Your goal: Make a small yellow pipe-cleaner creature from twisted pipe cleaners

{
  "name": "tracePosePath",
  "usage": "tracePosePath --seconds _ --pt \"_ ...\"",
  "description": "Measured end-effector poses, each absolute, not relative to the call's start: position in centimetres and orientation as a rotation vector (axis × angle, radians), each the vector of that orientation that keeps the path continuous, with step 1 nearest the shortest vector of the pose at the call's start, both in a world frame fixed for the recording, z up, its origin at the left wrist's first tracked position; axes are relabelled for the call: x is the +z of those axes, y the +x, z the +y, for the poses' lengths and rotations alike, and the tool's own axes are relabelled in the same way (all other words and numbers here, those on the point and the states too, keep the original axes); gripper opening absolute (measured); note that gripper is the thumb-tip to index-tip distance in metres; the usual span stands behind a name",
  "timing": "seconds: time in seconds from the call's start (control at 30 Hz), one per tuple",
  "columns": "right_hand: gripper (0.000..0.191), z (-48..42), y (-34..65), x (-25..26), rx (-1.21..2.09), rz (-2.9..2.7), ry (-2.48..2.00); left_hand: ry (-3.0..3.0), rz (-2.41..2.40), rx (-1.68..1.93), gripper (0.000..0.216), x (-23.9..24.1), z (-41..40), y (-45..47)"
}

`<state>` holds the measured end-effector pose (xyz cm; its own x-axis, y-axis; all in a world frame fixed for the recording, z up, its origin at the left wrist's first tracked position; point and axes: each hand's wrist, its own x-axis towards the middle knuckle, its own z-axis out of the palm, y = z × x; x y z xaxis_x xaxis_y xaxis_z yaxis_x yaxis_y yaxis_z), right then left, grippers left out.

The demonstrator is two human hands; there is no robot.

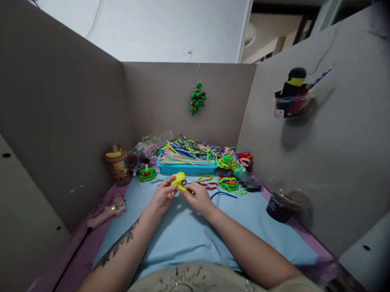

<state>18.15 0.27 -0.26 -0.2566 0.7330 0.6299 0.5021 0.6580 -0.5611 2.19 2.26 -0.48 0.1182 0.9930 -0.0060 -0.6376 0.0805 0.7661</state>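
Both hands meet over the blue cloth [178,231] around a small yellow figure of fuzzy pipe cleaner [180,178], which has a dark ring-like spot on its side. My left hand [165,194] pinches it from the left. At its lower right, the fingers of my right hand [197,197] are closed on its yellow end. Just beyond lie a yellow loop [205,178], a red pipe cleaner [211,186] and a bent dark-blue one [225,194]. A green frog-like piece [147,173] sits to the left.
A blue tray [187,169] heaped with coloured pipe cleaners stands at the back. Finished-looking green pieces [228,161] are on its right. A pink glue gun [108,214] lies left, near a lidded cup [117,164]. A dark tub [280,207] stands right. Grey panels enclose the table.
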Motion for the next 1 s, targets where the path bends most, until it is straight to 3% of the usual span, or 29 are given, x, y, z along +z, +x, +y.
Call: tracePosePath --seconds 0.37,0.67,1.0 --pt "0.012 -0.1 17.4 -0.5 0.222 -1.786 -1.036 0.878 0.782 1.466 0.038 -1.2 2.0 2.8" --pt "0.013 0.7 16.6 -0.9 0.309 -1.572 -1.136 1.090 0.901 1.610 0.024 -1.5 1.6 4.0" --pt "0.015 1.0 16.5 -0.8 0.707 -1.391 -1.153 1.326 0.885 1.625 0.013 -1.0 0.8 4.0"
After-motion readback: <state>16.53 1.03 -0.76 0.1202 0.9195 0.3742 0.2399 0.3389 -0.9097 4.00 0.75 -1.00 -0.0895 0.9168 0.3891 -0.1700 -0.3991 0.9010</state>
